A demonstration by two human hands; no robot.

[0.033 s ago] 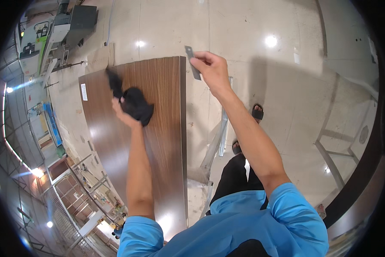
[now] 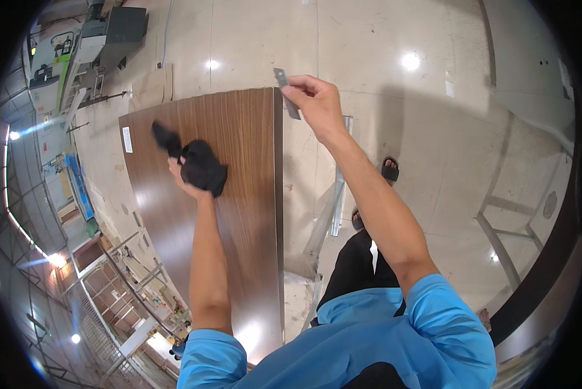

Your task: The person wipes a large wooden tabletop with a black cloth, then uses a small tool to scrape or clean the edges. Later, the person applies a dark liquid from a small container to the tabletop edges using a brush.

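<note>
One cloth (image 2: 203, 167), bunched over the panel (image 2: 249, 162) in the clasping grip of the left hand (image 2: 185, 184), to slide flat and evenly, and one strip (image 2: 293, 111), pinched between thumb and fingers of the right hand (image 2: 321, 109), to hold clear of the panel corner beside it.

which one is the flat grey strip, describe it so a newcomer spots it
Find the large brown wood-grain panel. By its upper right corner in the picture, the right hand pinches a flat grey strip. Unlike the bunched black cloth in the left hand, it is narrow and straight-edged.
</note>
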